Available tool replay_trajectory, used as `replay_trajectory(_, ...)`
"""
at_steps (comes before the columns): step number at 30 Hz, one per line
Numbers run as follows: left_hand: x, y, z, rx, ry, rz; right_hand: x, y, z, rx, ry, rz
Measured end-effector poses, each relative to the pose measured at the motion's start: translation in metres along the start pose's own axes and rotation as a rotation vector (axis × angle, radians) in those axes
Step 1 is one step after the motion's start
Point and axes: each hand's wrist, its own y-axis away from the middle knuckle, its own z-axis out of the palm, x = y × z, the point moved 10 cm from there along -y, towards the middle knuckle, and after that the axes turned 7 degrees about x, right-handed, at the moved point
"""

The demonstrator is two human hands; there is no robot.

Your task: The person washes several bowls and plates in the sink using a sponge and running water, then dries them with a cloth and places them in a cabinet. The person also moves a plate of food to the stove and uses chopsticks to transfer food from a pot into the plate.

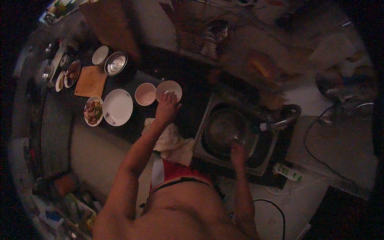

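Observation:
My left hand (168, 108) reaches over the near rim of a pale bowl (177, 87) on the dark counter. Its fingertips lie inside the bowl, by something small and whitish; the picture is too dim to show whether they grip it. A pinkish bowl (145, 94) stands just left of that one. Over the sink (260, 156), my right hand (238, 152) is at the near edge of a large round metal pan or basin (223, 130). Its fingers are blurred, so their hold cannot be made out. A crumpled cloth (171, 139) hangs over the counter's front edge below my left hand.
To the left stand a large white plate (118, 106), a dish of chopped food (93, 111), a wooden cutting board (91, 81), a metal bowl (115, 63) and a white bowl (100, 55). A faucet (282, 120) curves over the sink's right side. A pale bottle (288, 172) lies right of the sink.

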Motion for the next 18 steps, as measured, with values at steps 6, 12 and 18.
replay_trajectory(6,0.000,0.052,-0.065,0.024,0.307,-0.250,-0.240,0.051,0.104,-0.257,-0.264,-0.708)
replay_trajectory(12,-0.029,0.186,-0.071,0.002,0.308,-0.472,-0.315,0.069,0.180,-0.442,-0.038,-1.071)
replay_trajectory(18,-0.030,0.232,-0.081,-0.077,0.267,-0.549,-0.269,-0.043,0.155,-0.378,-0.085,-0.668)
